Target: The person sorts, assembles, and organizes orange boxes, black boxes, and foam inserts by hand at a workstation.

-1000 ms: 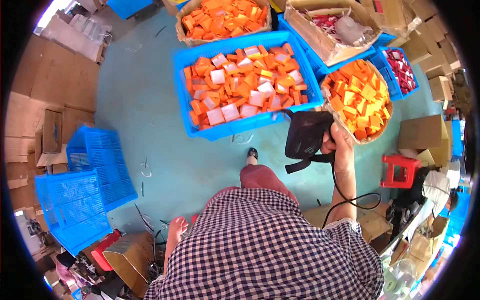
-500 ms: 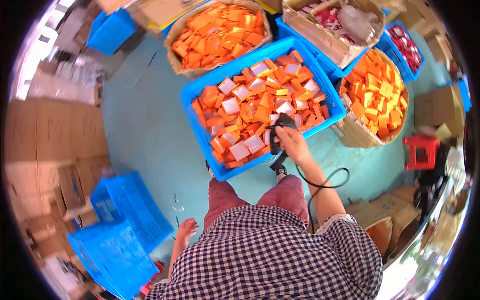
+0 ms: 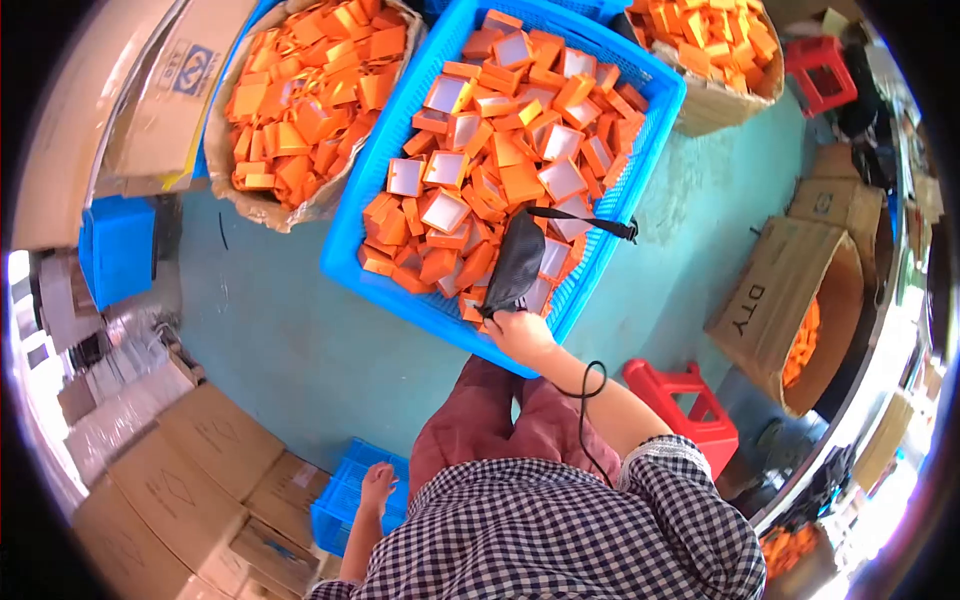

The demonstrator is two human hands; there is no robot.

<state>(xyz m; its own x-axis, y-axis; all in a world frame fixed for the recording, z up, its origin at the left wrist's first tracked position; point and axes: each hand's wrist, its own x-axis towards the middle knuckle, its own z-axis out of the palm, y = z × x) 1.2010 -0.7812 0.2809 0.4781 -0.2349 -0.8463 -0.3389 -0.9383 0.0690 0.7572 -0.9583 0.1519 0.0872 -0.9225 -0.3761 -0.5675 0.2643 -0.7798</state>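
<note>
My right hand [image 3: 522,336] is closed around one end of a black waist bag [image 3: 516,262], just inside the near edge of a blue plastic crate [image 3: 345,262]. The bag's strap, with a buckle, stretches right across the crate's rim. A thin black cord [image 3: 582,425] loops along my right forearm. Under the bag, small orange boxes [image 3: 520,182] fill the crate, several showing pale inner faces. Low at my left side, my left hand [image 3: 377,487] hangs with loosely bent fingers and nothing visible in it, above a smaller blue crate [image 3: 350,505].
Left of the crate stands a carton of orange pieces [image 3: 300,110]; another carton [image 3: 715,120] is at upper right. A red stool [image 3: 690,405] is close on my right, near a tipped carton [image 3: 770,300]. Stacked cartons [image 3: 180,490] line the lower left.
My view has turned and come nearer the crate. The waist bag in my right hand now stretches out over the boxes, its strap extended right. My left hand stays low, its fingers more bent.
</note>
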